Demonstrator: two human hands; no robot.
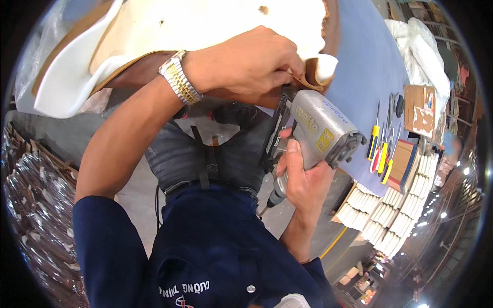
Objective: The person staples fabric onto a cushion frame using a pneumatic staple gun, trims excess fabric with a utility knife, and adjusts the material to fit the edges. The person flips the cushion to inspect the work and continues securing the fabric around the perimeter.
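Observation:
My left hand (246, 64), with a metal watch on the wrist, pinches the brown leather edge (308, 77) of an upholstered piece padded with white foam (179, 25). My right hand (303, 179) grips the handle of a grey pneumatic staple gun (321, 131). The gun's nose points up at the leather edge right beside my left fingers. The fingertips of the left hand are partly hidden by the folded leather.
A blue-topped table (364, 61) stretches to the right, with several yellow-handled screwdrivers (380, 149) and a brown box (418, 108) on it. Rows of white strips (390, 210) hang along its edge. White plastic bags (416, 46) lie at the far right; wrapped goods (36, 205) are stacked at the left.

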